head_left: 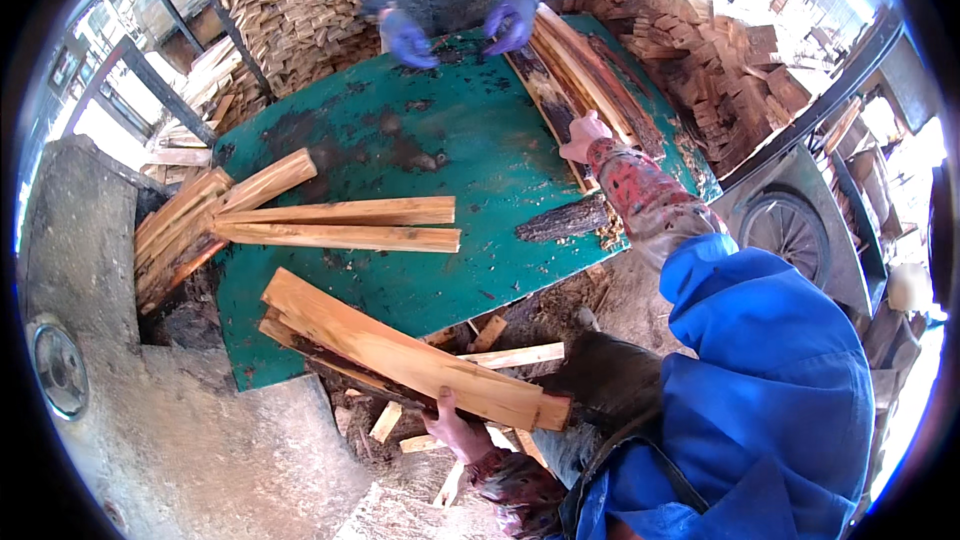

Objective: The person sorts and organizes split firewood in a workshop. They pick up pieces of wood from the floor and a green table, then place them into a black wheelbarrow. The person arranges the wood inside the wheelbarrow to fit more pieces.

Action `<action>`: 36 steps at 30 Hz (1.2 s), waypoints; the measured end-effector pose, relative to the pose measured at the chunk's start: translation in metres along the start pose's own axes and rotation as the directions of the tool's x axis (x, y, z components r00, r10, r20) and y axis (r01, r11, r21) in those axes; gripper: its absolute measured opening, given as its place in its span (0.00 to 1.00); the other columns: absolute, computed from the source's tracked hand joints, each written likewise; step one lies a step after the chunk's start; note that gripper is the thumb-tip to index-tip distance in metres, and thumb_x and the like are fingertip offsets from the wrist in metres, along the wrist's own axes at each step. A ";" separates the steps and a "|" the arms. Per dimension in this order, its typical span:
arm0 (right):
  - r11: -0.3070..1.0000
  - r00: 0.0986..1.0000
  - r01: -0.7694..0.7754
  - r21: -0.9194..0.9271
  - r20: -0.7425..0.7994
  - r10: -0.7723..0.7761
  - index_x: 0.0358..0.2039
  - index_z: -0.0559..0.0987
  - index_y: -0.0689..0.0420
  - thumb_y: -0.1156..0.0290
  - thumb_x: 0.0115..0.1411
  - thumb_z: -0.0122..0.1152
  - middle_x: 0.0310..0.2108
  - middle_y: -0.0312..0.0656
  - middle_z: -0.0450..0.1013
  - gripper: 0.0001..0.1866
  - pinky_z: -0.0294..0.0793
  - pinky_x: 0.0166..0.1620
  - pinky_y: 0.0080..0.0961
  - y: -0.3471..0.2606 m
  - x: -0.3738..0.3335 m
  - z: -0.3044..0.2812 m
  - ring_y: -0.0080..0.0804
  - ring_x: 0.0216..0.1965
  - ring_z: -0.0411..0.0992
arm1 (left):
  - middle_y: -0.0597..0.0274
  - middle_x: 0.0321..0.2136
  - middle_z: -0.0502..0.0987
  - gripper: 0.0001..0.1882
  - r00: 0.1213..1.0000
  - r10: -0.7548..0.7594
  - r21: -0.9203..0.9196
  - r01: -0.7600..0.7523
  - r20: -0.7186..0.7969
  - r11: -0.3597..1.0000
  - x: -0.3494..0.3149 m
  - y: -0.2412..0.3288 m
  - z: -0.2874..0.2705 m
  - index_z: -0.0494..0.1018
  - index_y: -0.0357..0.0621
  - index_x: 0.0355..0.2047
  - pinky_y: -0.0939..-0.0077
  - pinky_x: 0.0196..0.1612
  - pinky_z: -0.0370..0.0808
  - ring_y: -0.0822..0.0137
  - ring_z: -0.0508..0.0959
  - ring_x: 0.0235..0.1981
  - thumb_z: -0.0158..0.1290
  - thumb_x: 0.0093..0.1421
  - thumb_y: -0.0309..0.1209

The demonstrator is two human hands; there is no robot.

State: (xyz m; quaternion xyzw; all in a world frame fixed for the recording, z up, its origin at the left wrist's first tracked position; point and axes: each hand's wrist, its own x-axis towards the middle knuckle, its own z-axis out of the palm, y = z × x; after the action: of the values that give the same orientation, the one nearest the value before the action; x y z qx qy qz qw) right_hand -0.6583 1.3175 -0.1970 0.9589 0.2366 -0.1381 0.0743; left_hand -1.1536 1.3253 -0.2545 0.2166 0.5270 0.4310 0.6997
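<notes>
Green paint, scuffed and stained dark in patches, covers the broad flat table point(470, 170) that fills the middle of the view, littered with bark crumbs and splinters. At the near edge of that table the left hand point(455, 430) grips from below a bundle of long pale split-wood planks point(400, 350), fingers curled shut around its end, the bundle lying slantwise half over the edge. Toward the far right corner of the table the right hand point(583, 136), in a red patterned sleeve, rests with fingers closed on a stack of long dark bark-edged slabs point(585, 75). Just nearer than that hand lies a short dark bark chunk point(565, 220). Two pale wooden slats point(340, 223) lie at the table's middle, pointing to a heap of similar slats point(190, 230) hanging off its left edge. Across the far edge, another person's purple-gloved hands point(460, 28) touch the table. Behind the table rise stacked piles of cut timber point(290, 5). Left of it sits a grey concrete block point(90, 270); right of it, a wheel point(790, 230).
</notes>
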 end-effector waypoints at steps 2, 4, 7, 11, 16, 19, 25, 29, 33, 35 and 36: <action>0.998 0.996 -0.047 0.044 -0.070 0.050 0.44 0.80 0.60 0.56 0.49 0.63 0.54 0.60 0.66 0.25 0.75 0.50 0.40 -0.009 -0.003 -0.001 0.55 0.52 0.72 | 0.47 0.49 0.70 0.37 1.000 -0.008 -0.008 0.008 0.017 1.000 0.002 0.002 -0.005 0.59 0.32 0.60 0.54 0.49 0.76 0.52 0.75 0.46 0.60 0.51 0.30; 0.998 0.984 0.018 0.061 -0.180 -0.007 0.41 0.82 0.60 0.58 0.51 0.61 0.45 0.60 0.73 0.22 0.76 0.49 0.43 0.001 -0.004 0.003 0.53 0.48 0.75 | 0.47 0.50 0.70 0.38 1.000 -0.029 0.001 0.029 0.007 1.000 0.001 0.007 -0.008 0.59 0.31 0.60 0.55 0.50 0.76 0.52 0.75 0.46 0.61 0.50 0.29; 0.952 0.980 0.053 0.303 -0.199 0.009 0.35 0.81 0.66 0.59 0.53 0.57 0.30 0.56 0.77 0.20 0.76 0.41 0.38 0.059 0.013 0.031 0.44 0.37 0.78 | 0.47 0.50 0.70 0.38 0.999 -0.041 0.019 0.040 0.019 0.999 -0.001 0.011 -0.012 0.58 0.31 0.60 0.55 0.50 0.76 0.52 0.75 0.47 0.61 0.50 0.28; 0.661 0.986 0.129 0.739 -0.169 -0.004 0.41 0.79 0.66 0.61 0.56 0.56 0.29 0.43 0.77 0.20 0.73 0.34 0.31 0.102 -0.050 0.078 0.30 0.31 0.74 | 0.43 0.49 0.69 0.45 0.997 -0.011 0.045 0.008 0.082 0.999 0.009 0.007 -0.042 0.54 0.29 0.61 0.53 0.49 0.76 0.49 0.75 0.45 0.65 0.47 0.32; 0.481 1.000 0.017 0.876 -0.022 0.005 0.42 0.78 0.68 0.64 0.57 0.53 0.27 0.39 0.75 0.20 0.72 0.30 0.27 0.115 -0.168 0.075 0.23 0.27 0.71 | 0.33 0.49 0.65 0.51 0.995 0.001 0.263 0.026 -0.102 0.965 -0.007 0.003 -0.062 0.48 0.25 0.62 0.50 0.47 0.77 0.44 0.73 0.46 0.63 0.46 0.39; 0.499 0.985 0.173 0.849 -0.147 -0.091 0.36 0.80 0.67 0.64 0.55 0.54 0.19 0.36 0.71 0.18 0.71 0.26 0.26 0.143 -0.203 0.097 0.22 0.22 0.69 | 0.37 0.49 0.67 0.47 0.998 0.058 0.202 -0.053 -0.017 0.978 -0.045 -0.012 -0.061 0.51 0.28 0.62 0.51 0.46 0.77 0.48 0.74 0.46 0.62 0.47 0.39; 0.354 0.962 0.155 0.922 -0.060 -0.267 0.26 0.74 0.63 0.68 0.57 0.53 0.16 0.33 0.64 0.11 0.64 0.22 0.27 0.187 -0.260 0.103 0.19 0.19 0.64 | 0.44 0.49 0.68 0.43 0.973 0.228 0.173 -0.223 -0.010 0.959 -0.141 -0.045 -0.014 0.56 0.34 0.59 0.52 0.49 0.74 0.51 0.72 0.47 0.63 0.48 0.40; 0.242 0.915 0.053 0.969 0.050 -0.400 0.34 0.76 0.64 0.69 0.57 0.55 0.21 0.37 0.67 0.11 0.68 0.28 0.28 0.220 -0.273 0.165 0.20 0.26 0.66 | 0.43 0.50 0.67 0.47 0.958 0.231 0.208 -0.264 0.169 0.942 -0.189 -0.064 0.025 0.55 0.34 0.60 0.54 0.49 0.74 0.52 0.72 0.47 0.65 0.47 0.43; 0.195 0.864 0.011 0.981 0.089 -0.495 0.38 0.76 0.64 0.69 0.57 0.57 0.25 0.33 0.68 0.11 0.68 0.33 0.26 0.249 -0.288 0.180 0.17 0.31 0.65 | 0.43 0.49 0.68 0.48 0.976 0.094 0.266 -0.145 0.195 0.953 -0.213 -0.098 0.069 0.56 0.31 0.61 0.52 0.51 0.74 0.49 0.73 0.45 0.67 0.43 0.36; 0.233 0.850 0.051 0.971 0.080 -0.521 0.39 0.76 0.63 0.70 0.59 0.58 0.27 0.30 0.68 0.11 0.68 0.34 0.25 0.259 -0.296 0.180 0.16 0.32 0.65 | 0.44 0.49 0.70 0.51 0.969 0.068 0.244 -0.128 0.239 0.961 -0.217 -0.125 0.092 0.55 0.28 0.62 0.55 0.50 0.74 0.51 0.74 0.45 0.68 0.40 0.31; 0.171 0.858 -0.024 0.985 0.108 -0.502 0.38 0.76 0.64 0.70 0.58 0.58 0.27 0.31 0.69 0.11 0.68 0.34 0.25 0.262 -0.302 0.182 0.17 0.32 0.65 | 0.47 0.48 0.72 0.47 0.963 0.014 0.342 -0.109 0.268 0.933 -0.222 -0.128 0.108 0.58 0.28 0.61 0.58 0.49 0.74 0.53 0.74 0.44 0.67 0.41 0.29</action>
State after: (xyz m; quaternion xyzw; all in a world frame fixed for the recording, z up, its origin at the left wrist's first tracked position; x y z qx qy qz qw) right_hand -0.8323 0.9195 -0.2592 0.6841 0.2281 -0.4632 -0.5152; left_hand -1.0216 1.0890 -0.1915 0.4102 0.4920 0.3187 0.6986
